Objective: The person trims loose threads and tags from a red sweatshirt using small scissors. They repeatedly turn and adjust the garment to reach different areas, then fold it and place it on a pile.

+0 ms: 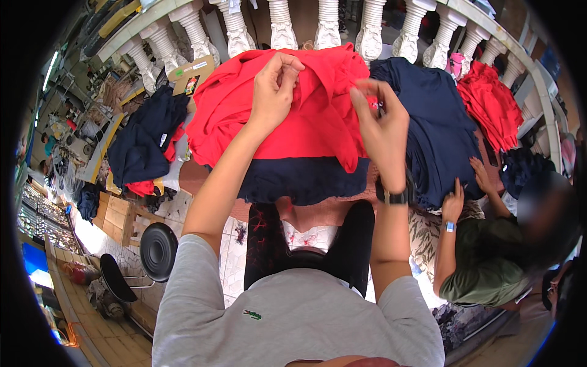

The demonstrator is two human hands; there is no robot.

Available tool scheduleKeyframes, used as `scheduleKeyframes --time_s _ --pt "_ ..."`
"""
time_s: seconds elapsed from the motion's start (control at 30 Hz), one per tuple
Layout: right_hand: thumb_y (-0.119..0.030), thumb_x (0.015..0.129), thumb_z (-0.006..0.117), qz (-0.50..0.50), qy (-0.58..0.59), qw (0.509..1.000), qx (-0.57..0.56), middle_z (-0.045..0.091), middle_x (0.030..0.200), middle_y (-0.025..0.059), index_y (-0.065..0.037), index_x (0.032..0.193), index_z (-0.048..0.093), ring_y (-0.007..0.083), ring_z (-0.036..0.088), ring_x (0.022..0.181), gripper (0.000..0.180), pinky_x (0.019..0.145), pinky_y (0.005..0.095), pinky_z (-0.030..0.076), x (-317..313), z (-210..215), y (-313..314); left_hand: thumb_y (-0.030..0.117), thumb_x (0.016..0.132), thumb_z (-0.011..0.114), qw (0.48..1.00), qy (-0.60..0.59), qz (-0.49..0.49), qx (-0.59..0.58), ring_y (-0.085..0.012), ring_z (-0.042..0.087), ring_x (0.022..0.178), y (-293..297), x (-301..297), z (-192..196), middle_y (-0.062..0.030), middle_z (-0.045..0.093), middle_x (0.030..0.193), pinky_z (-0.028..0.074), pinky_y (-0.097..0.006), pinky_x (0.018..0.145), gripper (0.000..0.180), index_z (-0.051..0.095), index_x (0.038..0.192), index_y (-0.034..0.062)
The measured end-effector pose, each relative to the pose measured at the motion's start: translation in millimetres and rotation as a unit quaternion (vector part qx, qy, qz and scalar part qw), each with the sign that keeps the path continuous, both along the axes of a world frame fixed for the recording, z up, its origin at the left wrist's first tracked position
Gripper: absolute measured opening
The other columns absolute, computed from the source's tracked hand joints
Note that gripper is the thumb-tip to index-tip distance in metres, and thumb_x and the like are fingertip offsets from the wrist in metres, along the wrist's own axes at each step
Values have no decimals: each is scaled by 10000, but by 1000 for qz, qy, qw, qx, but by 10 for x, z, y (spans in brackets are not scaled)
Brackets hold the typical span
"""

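Note:
In front of me a heap of red cloth garments (pixel 226 104) lies over a stack of navy garments (pixel 299 177) on the table. My left hand (pixel 273 92) is above the red cloth, its thumb and fingers pinched together; whatever may be between them is too small to tell. My right hand (pixel 385 122), a dark watch on its wrist, hovers at the right edge of the red cloth. Its fingers curl round toward the thumb, slightly smeared. Something small and dark shows inside the curl, and its kind is unclear.
A tall navy garment pile (pixel 431 122) stands at the right, touched by a co-worker's hand (pixel 454 199). Beyond it lies another red pile (pixel 489 104). Navy clothing (pixel 147 134) sits at the left. White balusters (pixel 281 27) line the far side. A black round stool (pixel 159 251) stands lower left.

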State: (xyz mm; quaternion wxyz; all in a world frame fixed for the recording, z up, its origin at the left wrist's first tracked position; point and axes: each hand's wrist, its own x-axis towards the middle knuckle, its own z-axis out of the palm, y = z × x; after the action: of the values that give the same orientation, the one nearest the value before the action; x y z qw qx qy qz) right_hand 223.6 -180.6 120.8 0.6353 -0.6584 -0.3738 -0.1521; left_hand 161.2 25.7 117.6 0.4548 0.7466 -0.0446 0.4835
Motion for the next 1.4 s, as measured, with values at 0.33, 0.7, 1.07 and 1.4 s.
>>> scheduleKeyframes --time_s 0.33,0.7,1.07,1.4 --pt "-137 969 684 83 -6 990 110 679 875 42 4 1115 689 79 566 764 203 626 240 446 297 -65 545 -46 955 559 999 -12 -5 50 -100 588 724 -140 -1 -84 -44 641 870 477 -260 678 75 601 993 4" --pt "-153 990 659 142 99 981 84 691 902 55 27 977 678 98 586 822 182 757 279 484 400 -245 313 -40 832 701 991 -4 19 135 -162 568 704 -959 -145 51 -90 572 951 487 -278 652 262 593 1065 12" --pt "-84 936 688 -139 -251 958 0 630 825 132 -2 987 606 255 634 728 127 626 349 484 283 -361 300 -118 842 657 993 -53 62 84 -267 676 774 -714 383 -351 -118 596 907 561 -356 677 155 624 955 -17" --pt "-332 1064 530 157 156 973 -71 473 674 -16 4 998 649 67 419 591 362 549 266 348 137 -496 110 -44 959 621 997 -12 34 -63 -132 701 817 -643 271 -426 -83 706 875 565 -259 754 29 650 957 -42"
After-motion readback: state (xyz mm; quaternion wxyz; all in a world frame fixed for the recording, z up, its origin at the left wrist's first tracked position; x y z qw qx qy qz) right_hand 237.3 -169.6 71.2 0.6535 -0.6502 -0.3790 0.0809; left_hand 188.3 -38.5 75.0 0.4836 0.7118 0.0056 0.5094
